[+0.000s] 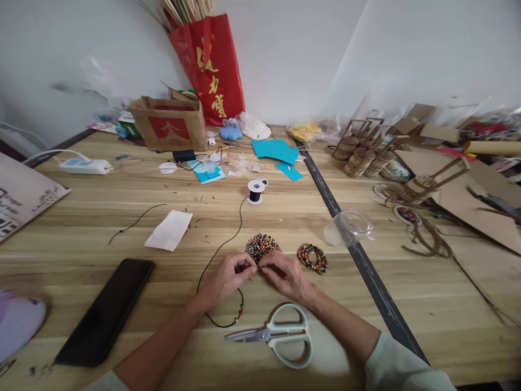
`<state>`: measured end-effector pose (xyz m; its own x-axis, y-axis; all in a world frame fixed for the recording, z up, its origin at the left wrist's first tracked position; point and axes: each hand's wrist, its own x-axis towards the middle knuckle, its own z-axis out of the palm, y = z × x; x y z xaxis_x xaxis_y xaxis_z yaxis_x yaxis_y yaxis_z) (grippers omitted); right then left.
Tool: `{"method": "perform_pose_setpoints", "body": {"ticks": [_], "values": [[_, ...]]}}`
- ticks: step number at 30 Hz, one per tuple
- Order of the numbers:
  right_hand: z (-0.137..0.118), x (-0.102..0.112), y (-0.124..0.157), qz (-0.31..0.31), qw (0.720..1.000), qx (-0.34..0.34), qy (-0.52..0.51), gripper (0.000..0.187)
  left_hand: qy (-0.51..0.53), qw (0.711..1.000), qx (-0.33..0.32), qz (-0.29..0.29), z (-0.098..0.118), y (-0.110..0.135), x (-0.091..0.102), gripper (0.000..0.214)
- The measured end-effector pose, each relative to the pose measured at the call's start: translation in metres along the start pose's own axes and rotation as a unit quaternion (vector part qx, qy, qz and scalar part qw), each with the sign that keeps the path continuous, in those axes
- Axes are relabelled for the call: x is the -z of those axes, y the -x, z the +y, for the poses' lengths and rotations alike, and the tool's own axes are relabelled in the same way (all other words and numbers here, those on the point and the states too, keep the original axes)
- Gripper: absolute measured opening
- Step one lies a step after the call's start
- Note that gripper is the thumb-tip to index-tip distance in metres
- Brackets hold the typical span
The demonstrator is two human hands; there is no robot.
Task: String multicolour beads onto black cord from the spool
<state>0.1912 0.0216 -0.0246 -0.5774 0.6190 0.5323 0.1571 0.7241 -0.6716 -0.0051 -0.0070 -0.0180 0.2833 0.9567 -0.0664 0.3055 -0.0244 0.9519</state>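
Note:
My left hand (232, 276) is closed in a pinch on a thin black cord (220, 251). From a small spool (255, 194), the cord runs down past my left wrist and loops back up toward the fingers, with a few coloured beads (240, 312) strung on it. My right hand (285, 273) is also pinched, its fingertips meeting the left ones; whatever they grip is too small to make out. Just beyond the fingers lies a pile of multicoloured beads (262, 245). A coiled bead strand (312, 258) rests right of my right hand. Scissors (280, 334) lie below both hands.
A black phone (106, 310) and a white paper piece (169, 231) lie left. A clear plastic jar (350, 227) lies right, near small woven baskets (360, 157) and cardboard (480, 203). Behind are blue sheets (274, 150), a paper bag (169, 125) and a red bag (214, 70).

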Motion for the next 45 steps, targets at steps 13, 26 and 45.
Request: {"method": "perform_pose_setpoints", "body": {"ticks": [13, 26, 45], "values": [[-0.0003, 0.0000, -0.0009, -0.003, 1.000, 0.004, -0.003, 0.013, 0.005, 1.000, 0.001, 0.001, -0.0041, -0.0011, -0.0013, 0.015], [-0.0006, -0.0003, -0.0001, -0.004, 1.000, 0.002, -0.002, 0.013, 0.005, 1.000, 0.008, -0.003, -0.0022, -0.0004, -0.0009, 0.016], [-0.0005, -0.0005, 0.0000, -0.014, 1.000, -0.007, -0.013, 0.015, -0.004, 1.000, 0.005, -0.007, -0.0016, 0.0008, -0.0005, 0.015]]}}
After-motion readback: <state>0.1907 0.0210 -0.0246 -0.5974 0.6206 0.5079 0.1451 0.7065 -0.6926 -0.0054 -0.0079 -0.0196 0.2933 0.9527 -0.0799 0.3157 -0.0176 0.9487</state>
